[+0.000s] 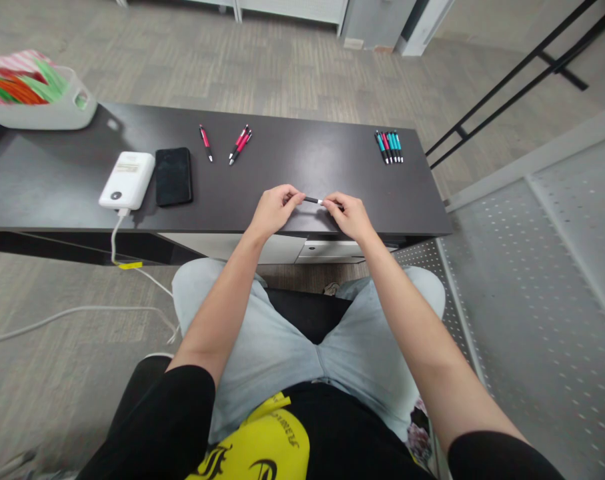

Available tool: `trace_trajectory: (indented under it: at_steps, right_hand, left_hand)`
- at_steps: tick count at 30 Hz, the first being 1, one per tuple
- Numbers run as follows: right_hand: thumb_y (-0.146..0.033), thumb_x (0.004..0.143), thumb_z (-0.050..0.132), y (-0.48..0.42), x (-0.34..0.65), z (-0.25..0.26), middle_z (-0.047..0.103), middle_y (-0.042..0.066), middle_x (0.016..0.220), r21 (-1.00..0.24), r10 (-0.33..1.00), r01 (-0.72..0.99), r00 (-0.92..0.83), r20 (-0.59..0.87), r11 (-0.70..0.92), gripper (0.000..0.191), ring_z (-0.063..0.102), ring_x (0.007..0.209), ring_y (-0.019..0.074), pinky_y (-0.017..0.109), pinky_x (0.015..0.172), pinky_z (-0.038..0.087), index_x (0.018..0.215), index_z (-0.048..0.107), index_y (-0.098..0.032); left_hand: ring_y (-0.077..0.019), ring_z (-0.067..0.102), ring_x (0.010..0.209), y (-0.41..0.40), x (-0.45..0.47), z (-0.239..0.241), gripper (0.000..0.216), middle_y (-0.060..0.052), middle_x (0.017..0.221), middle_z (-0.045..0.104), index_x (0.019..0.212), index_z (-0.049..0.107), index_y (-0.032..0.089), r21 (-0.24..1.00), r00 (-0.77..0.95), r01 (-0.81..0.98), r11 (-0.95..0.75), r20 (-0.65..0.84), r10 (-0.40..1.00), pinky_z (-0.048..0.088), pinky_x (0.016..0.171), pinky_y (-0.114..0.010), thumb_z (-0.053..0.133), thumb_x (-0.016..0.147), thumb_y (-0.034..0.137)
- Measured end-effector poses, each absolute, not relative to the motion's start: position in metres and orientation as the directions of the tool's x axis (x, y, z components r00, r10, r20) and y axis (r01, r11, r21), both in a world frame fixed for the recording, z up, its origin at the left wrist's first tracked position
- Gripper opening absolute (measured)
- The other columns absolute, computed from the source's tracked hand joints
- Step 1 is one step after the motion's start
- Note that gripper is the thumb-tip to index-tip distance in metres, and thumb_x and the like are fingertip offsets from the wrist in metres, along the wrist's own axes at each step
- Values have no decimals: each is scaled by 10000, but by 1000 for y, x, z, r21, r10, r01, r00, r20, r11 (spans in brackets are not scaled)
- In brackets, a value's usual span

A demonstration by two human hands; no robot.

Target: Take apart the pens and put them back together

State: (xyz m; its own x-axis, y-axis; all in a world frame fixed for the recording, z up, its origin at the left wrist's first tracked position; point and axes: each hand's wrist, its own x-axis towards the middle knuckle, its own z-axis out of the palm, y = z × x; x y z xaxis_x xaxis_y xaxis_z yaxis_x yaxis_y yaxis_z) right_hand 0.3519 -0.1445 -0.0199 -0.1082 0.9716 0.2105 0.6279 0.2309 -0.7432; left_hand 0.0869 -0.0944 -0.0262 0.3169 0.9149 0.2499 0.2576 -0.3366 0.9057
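Both hands hold one pen (312,200) level above the front of the dark tabletop (207,220). Its black grip and a pale section show between the fingers; the rest is hidden. My left hand (278,208) pinches one end, and my right hand (348,212) pinches the other. Beyond them to the left lie a single red and black pen (206,143) and two red pens (241,145) side by side. At the far right, several teal pens (396,147) lie in a row with a red pen (387,147) among them.
A black phone (174,177) lies left of my hands, beside a white power bank (127,180) whose white cable (115,240) hangs over the front edge. A white basket (77,110) of colourful items stands at the far left. A perforated metal panel (542,267) rises at the right.
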Motion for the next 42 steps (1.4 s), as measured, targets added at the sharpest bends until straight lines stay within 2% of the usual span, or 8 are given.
trace_trajectory:
  at_steps: [4,8,16,25,31,34,38,42]
  right_hand:
    - [-568,1158,745,-143,353,-20,944,70,1071,-730,977,651,-104,184,207,324,794,984,333,448,960,607,1022,880,-307]
    - [-580,1150,746,-143,353,-20,934,68,1052,-745,979,637,-94,182,200,329,790,967,326,439,941,595,1024,871,-302]
    - [-589,1135,755,-144,352,-21,934,71,1074,-754,975,620,-98,201,218,323,800,1000,328,449,987,604,1019,859,-306]
    - [-647,1127,735,-143,355,-21,951,77,1071,-756,974,614,-113,198,225,391,815,991,340,458,953,606,1012,884,-304]
    - [-664,1122,764,-143,354,-19,935,63,1038,-766,981,615,-77,177,186,394,790,973,326,453,985,625,992,866,-306]
    - [-642,1109,757,-144,353,-18,928,66,1040,-772,979,603,-83,188,199,373,790,968,321,450,992,623,991,863,-306]
    - [-593,1113,756,-144,352,-17,935,67,1054,-770,978,605,-88,187,202,329,788,984,328,456,996,623,991,862,-306]
    - [-544,1121,778,-144,351,-17,939,61,1049,-762,980,618,-95,172,194,290,798,994,327,449,992,629,993,880,-304]
  left_hand:
    - [-266,822,944,-96,88,-24,93,-76,1045,939,974,893,258,911,291,244,-332,258,921,666,938,-406,872,1014,339]
    - [-257,816,944,-96,90,-25,88,-80,1088,942,1034,905,252,918,291,234,-321,249,924,659,918,-394,898,1015,337]
    - [-271,760,867,-94,86,-28,452,-75,923,875,892,783,270,859,348,307,-410,300,888,544,868,-425,695,1190,599]
    - [-294,790,953,-97,86,-23,172,-95,1046,918,925,865,273,869,320,286,-403,310,895,628,927,-437,847,1030,408]
    - [-285,809,980,-97,89,-23,103,-82,1069,925,981,893,267,890,301,270,-369,286,910,637,904,-406,889,1024,361]
    - [-283,805,967,-97,89,-25,214,-82,1041,912,957,853,265,878,303,297,-375,286,909,613,920,-409,862,1082,439]
    - [-301,792,926,-96,88,-29,461,-89,954,890,871,782,276,841,343,337,-423,309,887,567,926,-446,685,1201,582]
    - [-302,782,948,-94,86,-30,417,-88,999,907,878,782,284,821,363,359,-444,315,877,562,929,-442,679,1175,558]
